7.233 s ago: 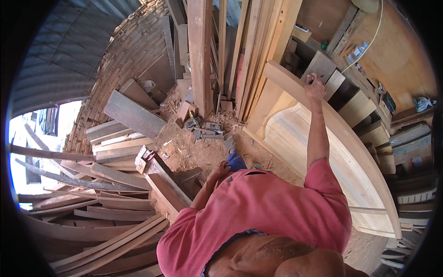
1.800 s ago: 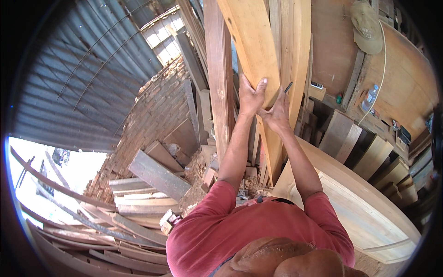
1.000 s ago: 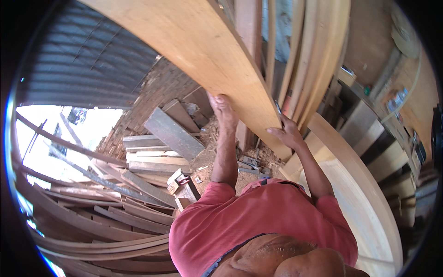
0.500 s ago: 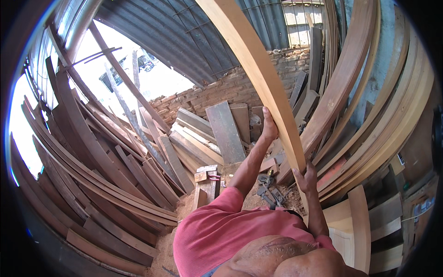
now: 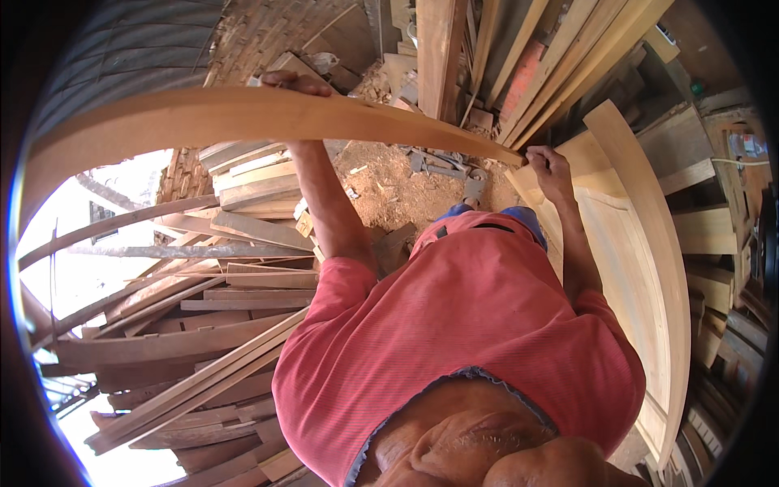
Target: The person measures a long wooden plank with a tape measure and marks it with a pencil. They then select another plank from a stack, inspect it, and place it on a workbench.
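Note:
A long, pale wooden plank lies crosswise in front of me, broad at the left and narrowing in view to the right. My left hand is closed over its far edge, with the forearm passing beneath. At the plank's right end, my right hand has its fingers curled on the tip; part of that grip is hidden. Close by my right arm leans a pale wooden panel with a thick curved edge piece.
Stacked dark boards fill the left side. Upright planks stand ahead to the right. Metal tools lie on the sawdust-covered floor before my feet. Behind them is a brick wall. More timber is stacked at the right.
The plank has swung from steeply upright to crosswise, its far end now at the left. My left hand went left with it, and my view has turned rightward.

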A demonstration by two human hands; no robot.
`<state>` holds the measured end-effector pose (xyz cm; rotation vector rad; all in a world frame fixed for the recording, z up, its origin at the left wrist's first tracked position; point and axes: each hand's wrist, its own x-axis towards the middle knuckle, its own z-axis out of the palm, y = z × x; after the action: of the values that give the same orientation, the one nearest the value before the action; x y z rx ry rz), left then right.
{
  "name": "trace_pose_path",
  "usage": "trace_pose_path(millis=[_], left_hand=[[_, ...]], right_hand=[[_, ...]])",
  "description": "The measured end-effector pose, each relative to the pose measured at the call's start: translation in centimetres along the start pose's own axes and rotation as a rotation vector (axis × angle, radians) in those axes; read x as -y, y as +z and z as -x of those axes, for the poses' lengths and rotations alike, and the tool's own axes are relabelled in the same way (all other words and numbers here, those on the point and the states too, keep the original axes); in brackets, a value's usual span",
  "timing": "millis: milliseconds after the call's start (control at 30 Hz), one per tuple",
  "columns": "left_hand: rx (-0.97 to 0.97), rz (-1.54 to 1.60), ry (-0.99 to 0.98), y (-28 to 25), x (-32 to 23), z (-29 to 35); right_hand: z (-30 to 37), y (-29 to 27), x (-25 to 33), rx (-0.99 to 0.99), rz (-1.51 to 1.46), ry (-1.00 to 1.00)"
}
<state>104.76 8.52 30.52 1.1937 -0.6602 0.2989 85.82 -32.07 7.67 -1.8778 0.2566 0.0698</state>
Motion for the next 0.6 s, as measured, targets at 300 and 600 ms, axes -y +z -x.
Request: trace_pose_path(millis=[300, 600], left_hand=[[0.081, 0.189, -0.017, 1.4, -1.2, 0.4], [0.326, 0.262, -0.113, 0.3, -1.6, -0.4]], right_hand=[[1.9, 2.1, -3.3, 0.221, 0.436, 0.087], [-0.3, 10.5, -1.6, 0.092, 0.384, -0.115]])
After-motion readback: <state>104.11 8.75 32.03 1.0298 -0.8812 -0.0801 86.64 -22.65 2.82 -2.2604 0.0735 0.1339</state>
